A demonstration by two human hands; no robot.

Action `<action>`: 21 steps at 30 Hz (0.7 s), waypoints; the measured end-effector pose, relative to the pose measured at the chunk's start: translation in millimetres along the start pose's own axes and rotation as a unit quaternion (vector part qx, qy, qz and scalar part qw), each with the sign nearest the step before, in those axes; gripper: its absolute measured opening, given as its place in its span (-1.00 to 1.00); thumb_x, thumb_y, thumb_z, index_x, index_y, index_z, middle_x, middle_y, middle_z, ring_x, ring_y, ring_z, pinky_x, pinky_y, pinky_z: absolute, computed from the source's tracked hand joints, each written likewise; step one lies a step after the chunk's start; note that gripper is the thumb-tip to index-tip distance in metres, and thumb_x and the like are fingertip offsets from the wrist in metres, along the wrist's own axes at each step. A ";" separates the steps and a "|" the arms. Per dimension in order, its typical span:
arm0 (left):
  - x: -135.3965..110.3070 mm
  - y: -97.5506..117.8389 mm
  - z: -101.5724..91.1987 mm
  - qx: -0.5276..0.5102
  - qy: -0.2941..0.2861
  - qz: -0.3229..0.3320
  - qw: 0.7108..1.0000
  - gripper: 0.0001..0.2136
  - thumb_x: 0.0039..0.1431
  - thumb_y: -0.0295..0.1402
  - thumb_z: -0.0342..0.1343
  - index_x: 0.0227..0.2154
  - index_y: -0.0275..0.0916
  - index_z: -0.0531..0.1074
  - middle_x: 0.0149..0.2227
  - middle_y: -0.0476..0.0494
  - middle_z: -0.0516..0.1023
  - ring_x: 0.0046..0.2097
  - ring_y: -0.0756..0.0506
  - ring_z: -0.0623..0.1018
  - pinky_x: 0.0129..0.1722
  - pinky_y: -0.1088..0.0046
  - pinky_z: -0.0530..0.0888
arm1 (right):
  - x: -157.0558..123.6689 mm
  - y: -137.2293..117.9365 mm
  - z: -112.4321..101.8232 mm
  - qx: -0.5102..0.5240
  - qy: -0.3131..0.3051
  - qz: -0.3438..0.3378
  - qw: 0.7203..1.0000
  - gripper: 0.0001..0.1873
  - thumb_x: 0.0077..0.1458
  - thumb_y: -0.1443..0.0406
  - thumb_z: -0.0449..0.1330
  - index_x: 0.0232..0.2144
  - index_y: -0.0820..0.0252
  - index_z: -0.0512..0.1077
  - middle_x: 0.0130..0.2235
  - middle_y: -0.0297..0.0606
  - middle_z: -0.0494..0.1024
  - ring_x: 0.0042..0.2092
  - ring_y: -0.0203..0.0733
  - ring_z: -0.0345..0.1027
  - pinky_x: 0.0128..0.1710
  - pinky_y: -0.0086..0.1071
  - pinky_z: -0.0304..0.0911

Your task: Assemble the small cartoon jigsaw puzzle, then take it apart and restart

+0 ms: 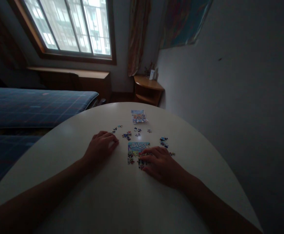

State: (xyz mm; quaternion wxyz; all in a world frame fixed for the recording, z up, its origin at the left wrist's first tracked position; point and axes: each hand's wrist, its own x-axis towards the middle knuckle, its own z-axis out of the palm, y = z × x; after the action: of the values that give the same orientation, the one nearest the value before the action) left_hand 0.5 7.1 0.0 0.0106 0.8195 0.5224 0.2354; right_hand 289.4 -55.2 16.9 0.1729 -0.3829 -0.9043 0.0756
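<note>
A partly joined colourful jigsaw [136, 150] lies in the middle of the round white table [122, 195]. My right hand [160, 164] rests on its lower right part, fingers stretched flat over the pieces. My left hand [100, 146] lies on the bare tabletop just left of the jigsaw, fingers curled loosely downward; whether anything is under them is hidden. Several loose pieces [127, 135] are scattered beyond the jigsaw, with a small cluster [163, 141] to its right. A small printed picture card [139, 116] lies farther back.
A bed with a blue checked cover [34, 104] stands to the left of the table. A wooden corner shelf [148, 89] sits by the wall behind. A bright window [71, 26] and a curtain [138, 35] are at the back. The room is dim.
</note>
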 end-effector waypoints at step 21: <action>0.4 -16.8 6.3 -0.084 -0.060 0.014 0.995 -0.87 0.18 -0.26 0.15 -0.27 -0.13 0.53 -0.13 -0.10 0.54 0.01 -0.23 0.41 0.06 0.12 0.33 | -1.4 1.8 -0.9 0.015 -0.003 -0.003 1.000 -0.71 0.24 0.19 0.16 0.00 0.07 0.41 0.11 -0.18 0.45 0.12 -0.05 0.25 0.13 -0.08 0.04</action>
State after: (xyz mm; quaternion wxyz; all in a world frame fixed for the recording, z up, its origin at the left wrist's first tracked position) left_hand -11.2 16.5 -9.9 0.1076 0.8356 0.4878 0.2287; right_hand 291.8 -55.0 16.8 0.1757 -0.3769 -0.9050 0.0895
